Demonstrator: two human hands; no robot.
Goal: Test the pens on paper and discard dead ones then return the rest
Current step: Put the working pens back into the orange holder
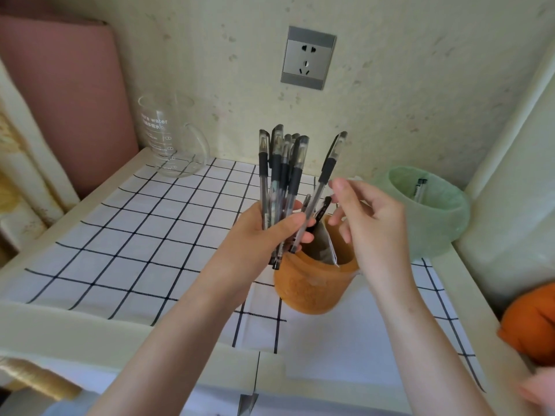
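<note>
- Black pens (282, 181), head view: the left hand (264, 232) grips a bunch upright, just above the orange cup (315, 283).
- Over the cup's mouth hovers the right hand (372, 220), fingers loosely curled; whether it pinches anything, I cannot tell.
- Two binned pens (420, 187) lie in the green bin (444, 235), so discarding looks begun. The paper (345, 340) shows no marks; the bunch awaits testing or return.
</note>
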